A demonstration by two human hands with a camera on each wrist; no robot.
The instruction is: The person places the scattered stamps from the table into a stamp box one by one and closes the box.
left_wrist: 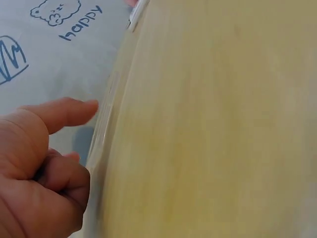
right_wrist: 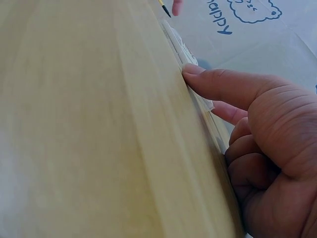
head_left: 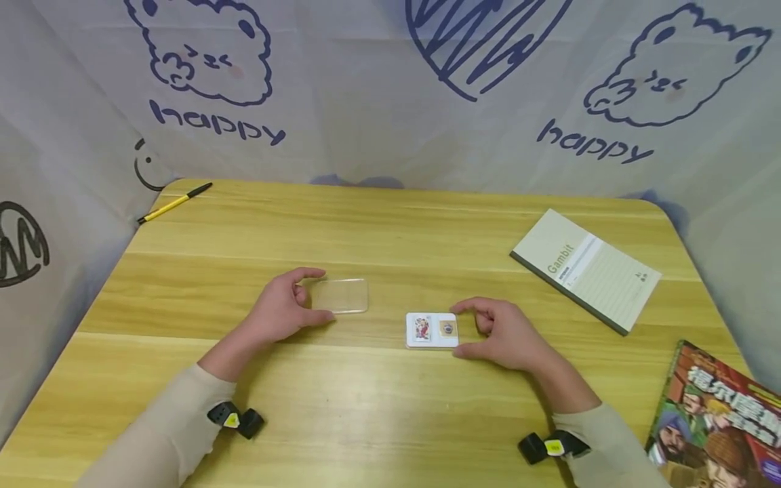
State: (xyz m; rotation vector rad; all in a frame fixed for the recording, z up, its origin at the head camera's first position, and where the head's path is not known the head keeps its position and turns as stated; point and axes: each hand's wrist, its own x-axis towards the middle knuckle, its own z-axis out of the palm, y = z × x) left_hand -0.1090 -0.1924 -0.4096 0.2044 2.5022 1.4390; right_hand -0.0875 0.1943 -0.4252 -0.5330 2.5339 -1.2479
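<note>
A clear plastic lid (head_left: pixel 344 296) lies on the wooden table. My left hand (head_left: pixel 283 305) spans its left end, forefinger beyond the far edge and thumb at the near edge; the other fingers are curled in. The left wrist view shows the left thumb (left_wrist: pixel 74 111) extended beside the lid's thin edge. My right hand (head_left: pixel 506 332) holds a small flat white case (head_left: pixel 434 339) by its right end, thumb and forefinger at opposite edges. A small playing-card picture (head_left: pixel 422 328) and a tan square (head_left: pixel 448 329) sit in the case. The right thumb (right_wrist: pixel 218 84) presses its edge.
A yellow and black pen (head_left: pixel 175 203) lies at the table's far left corner. To the right are a Gambit notebook (head_left: pixel 592 271) and, nearer, a colourful comic-style book (head_left: pixel 716 420). A white cloth (head_left: pixel 366 122) with drawings hangs behind the table (head_left: pixel 366 420).
</note>
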